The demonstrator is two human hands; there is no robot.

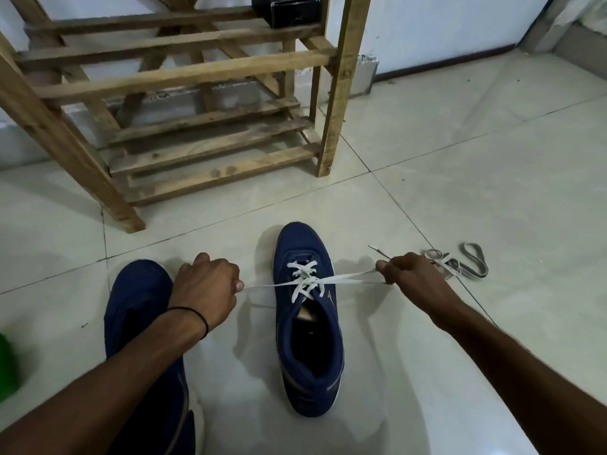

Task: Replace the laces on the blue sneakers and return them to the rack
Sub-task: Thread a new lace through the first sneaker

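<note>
Left hand (205, 287) curled into a fist round one end of a white lace (348, 276), drawn out to the left, with a thin black band (193, 311) on the wrist. Right hand (414, 277) pinching the other end between thumb and curled fingers, drawn out to the right, the lace tip poking past the knuckles. Lace stretched taut between the two hands, its ends crossing over the tongue of a blue sneaker (308, 339) standing on the floor, toe pointing away. Several white crossings already threaded through the eyelets nearer the toe.

Probably the tightening step on this shoe, or the start of its knot. Next move likely calling for even tension on both ends, then looping and tying without letting the crossings slacken.

Second blue sneaker (138, 310) just under the left forearm, mostly hidden; impossible to tell whether laced. Greyish old laces (473, 264) lying loose on the pale floor tiles (460, 159), just beyond the right hand. Wooden slatted rack (210, 126) standing ahead, near the shoes but not touching them, lower shelves bare, a black box (294, 9) on an upper shelf. Something green (6, 366) at the far left edge, unidentifiable.
</note>
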